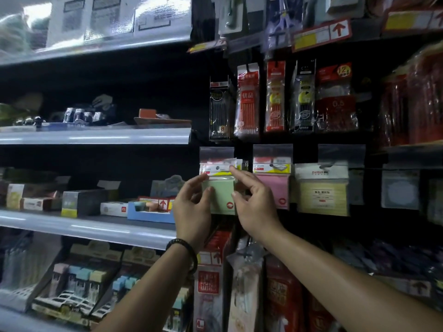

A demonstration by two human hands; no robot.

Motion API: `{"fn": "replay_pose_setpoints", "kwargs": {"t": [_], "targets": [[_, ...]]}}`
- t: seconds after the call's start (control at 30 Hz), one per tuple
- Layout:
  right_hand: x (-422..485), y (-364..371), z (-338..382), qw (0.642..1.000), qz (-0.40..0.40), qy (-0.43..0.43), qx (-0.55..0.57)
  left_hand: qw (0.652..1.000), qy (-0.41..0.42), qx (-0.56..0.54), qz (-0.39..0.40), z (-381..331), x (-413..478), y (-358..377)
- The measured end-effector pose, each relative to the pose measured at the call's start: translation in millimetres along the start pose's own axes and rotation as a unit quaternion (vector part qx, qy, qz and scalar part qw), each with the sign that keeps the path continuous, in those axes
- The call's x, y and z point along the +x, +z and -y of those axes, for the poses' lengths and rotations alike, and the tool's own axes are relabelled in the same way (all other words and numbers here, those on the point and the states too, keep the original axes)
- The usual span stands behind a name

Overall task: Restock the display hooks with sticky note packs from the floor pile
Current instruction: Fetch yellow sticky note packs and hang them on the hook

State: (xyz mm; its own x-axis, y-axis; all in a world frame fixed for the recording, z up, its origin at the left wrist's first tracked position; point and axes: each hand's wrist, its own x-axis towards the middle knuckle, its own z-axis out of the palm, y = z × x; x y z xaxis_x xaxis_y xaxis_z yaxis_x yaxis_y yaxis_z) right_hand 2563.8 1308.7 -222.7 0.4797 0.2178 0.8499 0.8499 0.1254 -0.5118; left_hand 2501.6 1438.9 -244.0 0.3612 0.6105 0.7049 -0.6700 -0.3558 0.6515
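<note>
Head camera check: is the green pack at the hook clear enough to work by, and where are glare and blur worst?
Head view: dim overall, shelf backs nearly black, yet the green pack, left hand and right hand are lit and fairly sharp. Head view: glare washes the boxes on the top shelf at upper left; the red packs at far right smear and bend.

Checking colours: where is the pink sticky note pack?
Right of centre in the head view, the pink pack hangs between the green pack and the yellow pack.

We see the green sticky note pack (219,196) upright, leftmost in its row; the pink pack (273,188) and yellow pack (322,195) hang to its right.
</note>
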Motion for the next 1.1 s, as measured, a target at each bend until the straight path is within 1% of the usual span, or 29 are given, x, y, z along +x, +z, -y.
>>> {"fn": "replay_pose_setpoints", "kwargs": {"t": [0.13,0.2,0.33,0.53,0.67,0.73,0.77,0.83,0.9,1.03,1.1], "targets": [[7.7,1.9,-0.5,1.0,-0.003,-0.001,-0.003,1.0,0.007,-0.003,0.025,-3.6,10.8,0.0],[9.7,0.6,0.6,1.0,0.0,-0.004,-0.022,0.999,0.01,-0.008,0.03,-4.9,16.5,0.4],[15.0,0.7,-0.5,0.986,0.024,-0.035,-0.158,0.998,0.013,0.048,0.039,-0.7,29.9,-2.6],[21.2,0.8,8.5,0.936,0.111,-0.007,-0.333,0.977,0.044,0.199,0.062,0.0,38.2,-0.3],[19.3,6.8,20.1,0.875,0.152,-0.017,-0.46,0.963,0.061,0.259,0.046,-6.7,39.6,9.4],[16.7,9.8,27.6,0.856,0.175,0.001,-0.487,0.957,0.063,0.281,0.044,-8.4,39.8,12.8],[15.5,10.9,31.6,0.853,0.187,0.011,-0.488,0.954,0.061,0.291,0.049,-8.8,39.2,14.1],[12.7,11.9,37.9,0.856,0.204,0.037,-0.473,0.947,0.063,0.309,0.064,-6.5,38.7,15.4],[6.9,9.0,41.3,0.873,0.201,0.043,-0.442,0.939,0.075,0.331,0.061,-5.0,37.1,14.2],[-14.4,-13.3,38.5,0.916,0.169,0.003,-0.364,0.936,0.077,0.338,0.053,-12.1,22.8,3.4],[-32.4,-28.8,36.3,0.936,0.161,-0.005,-0.312,0.933,0.076,0.346,0.06,-15.7,9.2,-4.5]]}}
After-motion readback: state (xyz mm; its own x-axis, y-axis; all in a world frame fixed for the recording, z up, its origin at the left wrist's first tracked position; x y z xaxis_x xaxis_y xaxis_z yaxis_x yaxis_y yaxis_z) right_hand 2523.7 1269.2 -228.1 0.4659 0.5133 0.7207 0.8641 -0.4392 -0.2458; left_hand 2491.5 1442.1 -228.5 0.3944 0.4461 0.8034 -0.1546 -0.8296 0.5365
